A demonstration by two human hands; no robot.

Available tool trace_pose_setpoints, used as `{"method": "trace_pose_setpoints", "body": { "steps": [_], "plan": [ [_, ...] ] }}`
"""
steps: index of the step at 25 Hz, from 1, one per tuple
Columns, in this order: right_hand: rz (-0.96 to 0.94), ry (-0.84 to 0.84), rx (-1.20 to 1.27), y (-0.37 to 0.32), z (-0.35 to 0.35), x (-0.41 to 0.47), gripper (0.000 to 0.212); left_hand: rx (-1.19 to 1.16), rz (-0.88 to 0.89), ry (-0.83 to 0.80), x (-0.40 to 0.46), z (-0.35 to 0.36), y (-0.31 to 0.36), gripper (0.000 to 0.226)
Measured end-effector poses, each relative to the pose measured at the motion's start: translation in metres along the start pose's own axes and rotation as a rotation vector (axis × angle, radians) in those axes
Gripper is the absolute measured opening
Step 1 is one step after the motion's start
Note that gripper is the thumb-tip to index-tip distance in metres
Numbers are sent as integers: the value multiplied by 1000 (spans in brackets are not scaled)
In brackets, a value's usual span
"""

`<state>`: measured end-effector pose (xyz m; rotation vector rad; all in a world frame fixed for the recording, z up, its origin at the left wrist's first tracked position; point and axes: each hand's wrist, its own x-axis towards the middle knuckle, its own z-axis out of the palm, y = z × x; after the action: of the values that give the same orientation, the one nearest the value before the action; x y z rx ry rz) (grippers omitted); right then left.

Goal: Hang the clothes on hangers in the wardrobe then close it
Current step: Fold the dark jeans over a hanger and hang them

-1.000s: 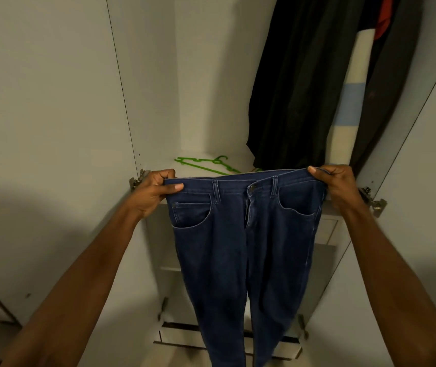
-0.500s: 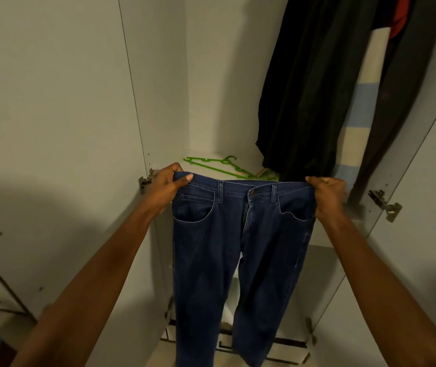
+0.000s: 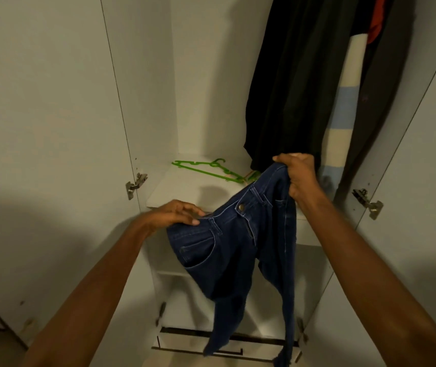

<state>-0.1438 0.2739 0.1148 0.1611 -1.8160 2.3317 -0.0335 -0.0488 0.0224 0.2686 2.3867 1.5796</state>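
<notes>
Step in hand: prepping jeans (image 3: 238,250) for a hanger. Right hand (image 3: 297,176) fists one waistband end, raised; left hand (image 3: 177,214) lies on the other end at the shelf (image 3: 185,189) front edge, fingers loosely curled, grip unclear. Legs dangle below. Next: fold legs together, grab green hanger (image 3: 209,169) at shelf's back.

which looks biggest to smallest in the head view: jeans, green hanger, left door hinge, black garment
1. black garment
2. jeans, though they are nearer the camera, so the gap is unsure
3. green hanger
4. left door hinge
</notes>
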Motion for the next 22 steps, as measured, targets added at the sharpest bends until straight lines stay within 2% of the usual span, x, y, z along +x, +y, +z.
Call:
{"method": "trace_pose_setpoints", "body": {
  "steps": [2, 4, 8, 12, 15, 17, 20, 22],
  "plan": [
    [-22, -26, -42, -5, 7, 1, 20, 44, -19, -68, 12, 22, 7, 61],
    [-51, -52, -98, -8, 11, 3, 23, 8, 27, -46, 26, 52, 18, 72],
    [-115, -56, -207, -13, 5, 6, 35, -23, 198, 79, 60, 108, 36, 62],
    [-206, -143, -361, -18, -12, 9, 50, 168, 307, 222, 83, 134, 41, 39],
    [-249, -214, -482, -22, -22, 9, 52, 367, 357, 214, 93, 131, 44, 25],
    [-276, -236, -547, -22, -30, 8, 54, 515, 363, 202, 97, 117, 46, 21],
    [-280, -286, -585, -17, -47, 6, 50, 584, 306, 205, 97, 89, 49, 22],
    [-294, -326, -647, -12, -55, 2, 61, 647, 276, 223, 95, 76, 54, 23]
  ]
}}
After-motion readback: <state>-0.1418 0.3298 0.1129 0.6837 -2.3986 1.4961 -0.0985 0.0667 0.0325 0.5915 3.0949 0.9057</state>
